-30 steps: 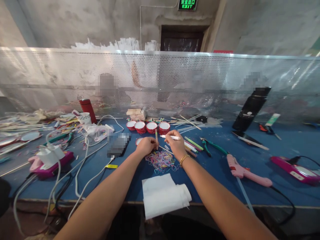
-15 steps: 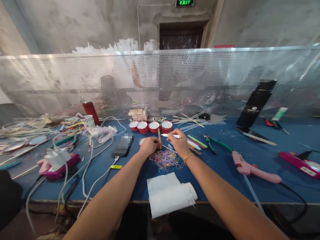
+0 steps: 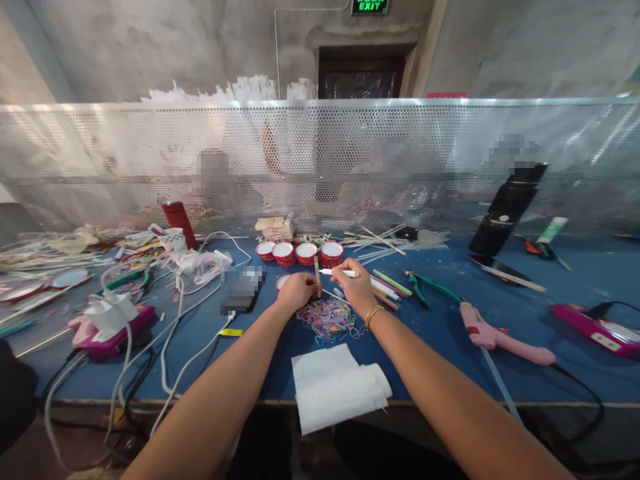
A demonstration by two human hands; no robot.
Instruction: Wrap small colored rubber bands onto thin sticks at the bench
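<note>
Both hands meet over the middle of the blue counter. The left hand is closed around a thin tan stick, which stands nearly upright out of the fist. At its 3 o'clock, almost touching, the right hand pinches a white stick between thumb and fingers, so that it lies level, its free end pointing to 9 o'clock, toward the tan stick. A gold bracelet circles the right wrist.

Just under both hands, at 6 o'clock, a loose heap of coloured rubber bands lies on the counter. Further along at 6 o'clock a folded white cloth hangs over the counter's near edge. At 12 o'clock of the hands four red-rimmed cups stand in a row. At 3 o'clock lie green-handled pliers, and beyond them a pink glue gun.
</note>
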